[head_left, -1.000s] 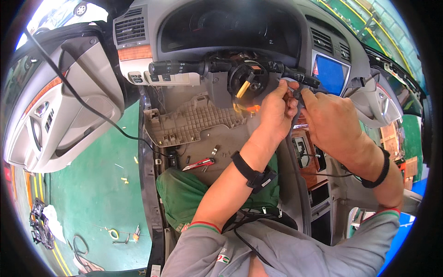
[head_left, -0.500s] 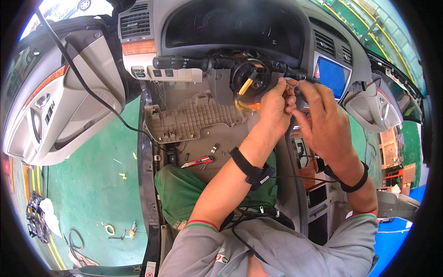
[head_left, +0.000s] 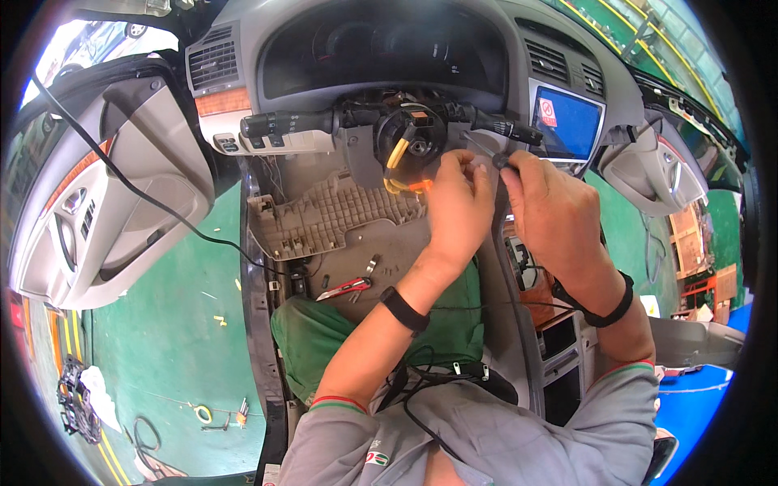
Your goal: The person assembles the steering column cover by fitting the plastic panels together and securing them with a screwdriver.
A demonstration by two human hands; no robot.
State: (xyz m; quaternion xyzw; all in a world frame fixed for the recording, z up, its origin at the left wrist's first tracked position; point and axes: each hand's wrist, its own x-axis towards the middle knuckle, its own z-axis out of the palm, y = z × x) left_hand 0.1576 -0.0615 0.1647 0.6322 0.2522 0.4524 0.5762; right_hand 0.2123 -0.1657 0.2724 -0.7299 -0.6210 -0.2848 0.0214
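My right hand [head_left: 555, 211] is closed around the dark handle of a screwdriver [head_left: 502, 161], whose thin shaft points up and left toward the steering column. Just left of it, my left hand [head_left: 462, 202] has its fingers curled together beside the column; whatever they pinch is hidden. No steering wheel sits on the column [head_left: 412, 142], whose round black centre carries yellow connectors and wires [head_left: 396, 154]. Stalk levers stick out on both sides, the left one [head_left: 284, 124] and the right one [head_left: 515, 132] above my right hand.
A removed trim panel [head_left: 324, 215] lies below the column. Between my knees and that panel rests a red utility knife [head_left: 344, 287] near small loose parts. A black cable [head_left: 154, 198] crosses the open door on the left. At right stands a lit blue screen [head_left: 566, 125].
My hands have drawn slightly apart, and the screwdriver's shaft now shows between them and the column. The view has shifted a little, and a red-and-white notice has appeared on the screen.
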